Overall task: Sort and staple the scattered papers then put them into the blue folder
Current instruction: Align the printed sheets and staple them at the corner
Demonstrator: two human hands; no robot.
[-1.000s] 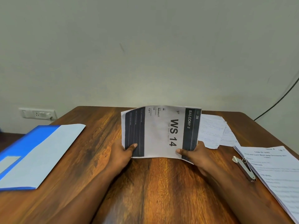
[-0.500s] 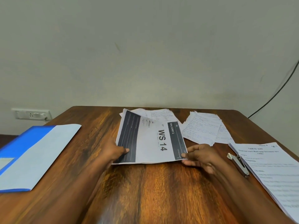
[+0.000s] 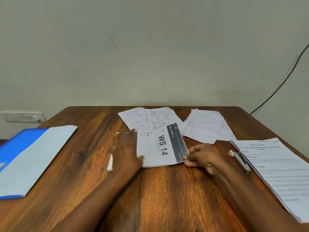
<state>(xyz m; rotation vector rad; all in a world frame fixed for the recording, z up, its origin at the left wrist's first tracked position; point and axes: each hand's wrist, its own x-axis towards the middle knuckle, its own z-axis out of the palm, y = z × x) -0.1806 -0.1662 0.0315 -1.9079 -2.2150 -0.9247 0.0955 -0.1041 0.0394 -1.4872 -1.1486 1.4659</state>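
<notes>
Left hand (image 3: 127, 152), frame centre: blurred, fingers spread fairly flat, palm down on the left part of the WS 14 sheet (image 3: 163, 146). Looks like flat contact, no visible curl round the paper.

Right hand (image 3: 203, 156), just right of centre: thumb and forefinger pinch the sheet's lower right corner, the other fingers curled loosely under. Narrow pinch, nothing else in it.

WS 14 sheet lies flat on the table (image 3: 167, 198), mid-frame, printed side up, dark bands on its left and right ends. More sheet edges show under it at the bottom and at the left; can't count them.

Count:
- hands: 2
- handwritten papers (image 3: 150, 119), upper centre: two overlapping sheets visible, partly under the WS 14 sheet's top edge
- second handwritten pile (image 3: 204, 126), upper right of centre: at least two sheets, exact number not readable
- typed stack (image 3: 280, 173), right edge: 1 stack, several pages, hanging off the frame
- stapler (image 3: 240, 160): 1, silver, touching the typed stack's left edge, near the right hand but apart
- folder (image 3: 30, 158): 1, blue, left edge of frame, open, pale inner face up, well apart from both hands

Wall socket (image 3: 22, 116) at far left; black cable (image 3: 284, 81) running down the wall at upper right.
</notes>
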